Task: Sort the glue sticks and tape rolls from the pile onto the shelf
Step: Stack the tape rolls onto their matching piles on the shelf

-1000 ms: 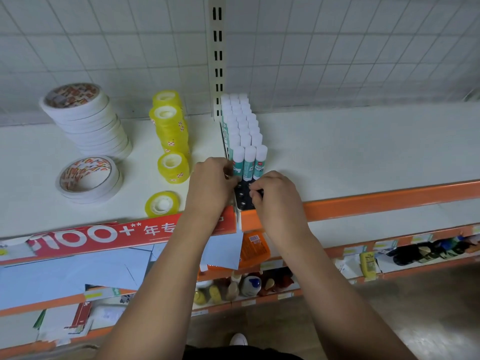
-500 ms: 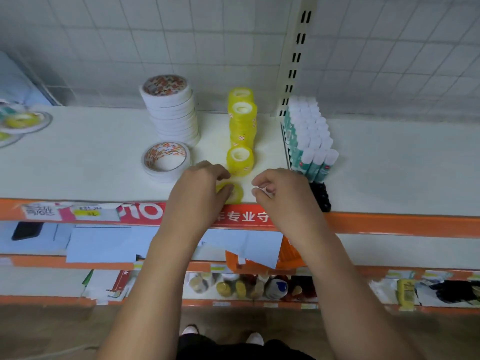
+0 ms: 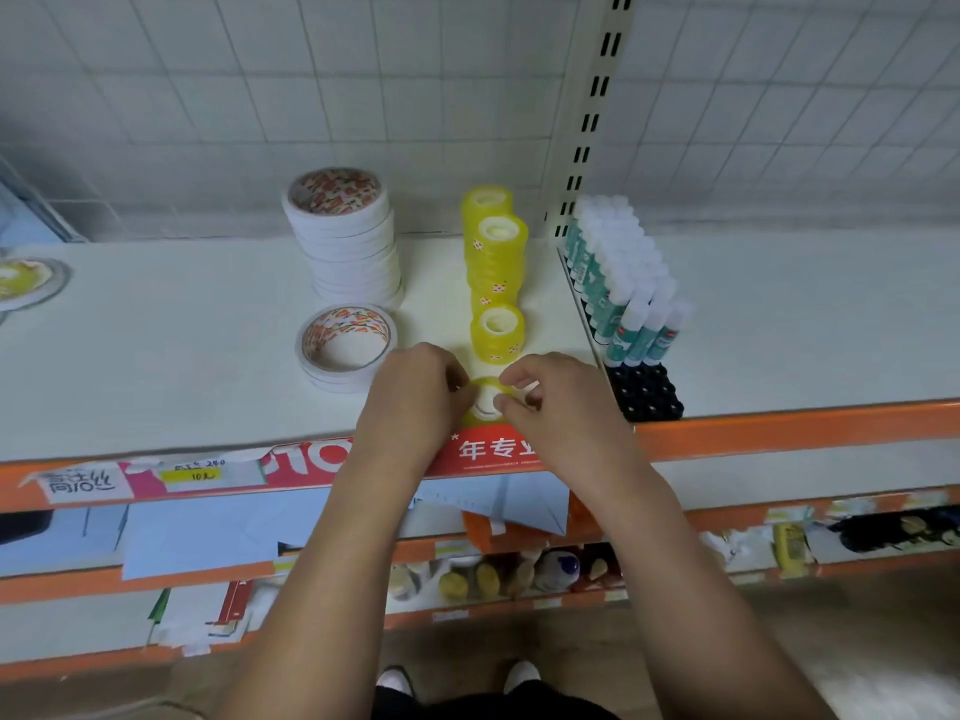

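Seemingly left hand (image 3: 415, 407), right hand (image 3: 563, 413) round tape (image 3: 482, 409)

The head view looks forward and down, close over the shelf (image 3: 156, 356), facing its back wall (image 3: 260, 96)

- The left hand (image 3: 415, 397) and the right hand (image 3: 563, 413) are bare, each broad across the back with rounded knuckles.
- The fingers (image 3: 519, 379) of the right hand look short and thick; the nails are too blurred to make out.
- The left forearm (image 3: 337, 563) and the right forearm (image 3: 670, 563) are bare along all their visible length and widen toward the bottom edge of the view.
- A black garment (image 3: 493, 708) shows as a dark strip at bottom centre, between the arms.
- Only the white toes of the left shoe (image 3: 395, 680) and the right shoe (image 3: 521, 675) show above that strip.
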A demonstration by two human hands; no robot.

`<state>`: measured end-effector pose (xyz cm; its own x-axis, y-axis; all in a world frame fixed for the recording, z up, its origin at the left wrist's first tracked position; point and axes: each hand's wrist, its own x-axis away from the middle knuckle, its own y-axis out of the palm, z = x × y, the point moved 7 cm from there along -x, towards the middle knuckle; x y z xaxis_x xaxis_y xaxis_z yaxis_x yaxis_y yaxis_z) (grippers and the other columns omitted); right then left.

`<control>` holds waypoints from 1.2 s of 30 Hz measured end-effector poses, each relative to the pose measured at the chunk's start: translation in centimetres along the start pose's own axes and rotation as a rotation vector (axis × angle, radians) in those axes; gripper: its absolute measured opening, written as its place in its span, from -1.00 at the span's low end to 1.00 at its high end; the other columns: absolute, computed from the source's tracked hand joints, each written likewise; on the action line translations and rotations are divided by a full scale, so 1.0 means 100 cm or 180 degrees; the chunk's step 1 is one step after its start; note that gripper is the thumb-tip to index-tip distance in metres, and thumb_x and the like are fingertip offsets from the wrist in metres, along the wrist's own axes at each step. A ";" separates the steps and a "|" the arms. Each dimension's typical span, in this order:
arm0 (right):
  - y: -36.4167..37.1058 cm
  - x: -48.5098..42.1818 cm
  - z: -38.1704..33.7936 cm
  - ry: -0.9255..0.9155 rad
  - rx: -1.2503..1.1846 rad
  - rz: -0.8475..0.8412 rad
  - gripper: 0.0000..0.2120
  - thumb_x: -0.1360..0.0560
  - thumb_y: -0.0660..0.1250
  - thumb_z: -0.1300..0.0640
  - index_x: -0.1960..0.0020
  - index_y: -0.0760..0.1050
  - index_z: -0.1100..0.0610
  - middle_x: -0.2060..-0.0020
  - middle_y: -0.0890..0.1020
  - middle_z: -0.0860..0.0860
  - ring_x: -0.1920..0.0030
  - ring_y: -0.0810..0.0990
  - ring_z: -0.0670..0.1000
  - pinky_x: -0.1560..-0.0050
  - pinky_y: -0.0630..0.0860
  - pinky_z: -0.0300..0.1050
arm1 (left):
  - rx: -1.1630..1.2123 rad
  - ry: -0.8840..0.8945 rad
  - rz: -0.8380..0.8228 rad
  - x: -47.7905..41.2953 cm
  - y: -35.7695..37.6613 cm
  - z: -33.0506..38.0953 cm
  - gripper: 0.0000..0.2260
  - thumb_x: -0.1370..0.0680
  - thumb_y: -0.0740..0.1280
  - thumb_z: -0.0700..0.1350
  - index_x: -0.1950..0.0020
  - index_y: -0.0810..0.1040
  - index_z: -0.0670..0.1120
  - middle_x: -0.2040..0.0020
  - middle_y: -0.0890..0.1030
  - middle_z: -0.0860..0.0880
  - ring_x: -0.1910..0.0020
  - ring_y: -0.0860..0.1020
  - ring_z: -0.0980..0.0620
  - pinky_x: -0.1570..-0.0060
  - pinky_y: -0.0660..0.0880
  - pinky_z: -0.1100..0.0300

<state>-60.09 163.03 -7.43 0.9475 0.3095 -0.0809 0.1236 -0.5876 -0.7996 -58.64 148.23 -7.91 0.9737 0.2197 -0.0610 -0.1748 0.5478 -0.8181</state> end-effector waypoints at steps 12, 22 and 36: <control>0.006 0.000 0.001 0.0300 -0.0104 -0.0099 -0.50 -0.33 0.54 -0.15 -0.17 0.59 0.06 -0.06 0.61 -0.01 -0.10 0.56 -0.02 0.01 0.42 -0.21 | 0.0300 -0.0129 -0.0062 -0.004 -0.004 -0.001 -0.91 -0.39 0.44 -0.08 0.29 0.67 -0.08 0.35 0.63 -0.02 0.30 0.58 0.03 0.40 0.34 0.24; -0.021 -0.014 -0.008 -0.0054 0.0205 0.0067 -0.54 -0.41 0.47 -0.04 -0.25 0.54 0.12 -0.14 0.56 0.02 -0.13 0.50 0.00 -0.04 0.32 -0.25 | -0.0080 0.0429 0.0241 -0.016 -0.021 0.008 -0.84 -0.55 0.28 -0.07 0.08 0.62 -0.10 0.13 0.65 -0.08 0.16 0.58 -0.11 0.11 0.52 -0.01; -0.020 -0.065 -0.014 -0.0170 0.0163 0.0235 -0.50 -0.41 0.50 -0.01 -0.27 0.49 0.17 -0.14 0.54 0.08 -0.14 0.49 0.04 0.00 0.28 -0.26 | -0.0295 0.0739 0.0080 -0.040 -0.017 0.012 -0.77 -0.49 0.41 -0.10 -0.13 0.61 -0.10 0.00 0.62 -0.08 0.04 0.55 -0.08 0.02 0.48 0.06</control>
<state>-66.13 161.14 -4.42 0.9362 0.3070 -0.1712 0.0375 -0.5717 -0.8196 -62.40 147.37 -5.62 0.9786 0.0351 -0.2030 -0.1957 0.4657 -0.8630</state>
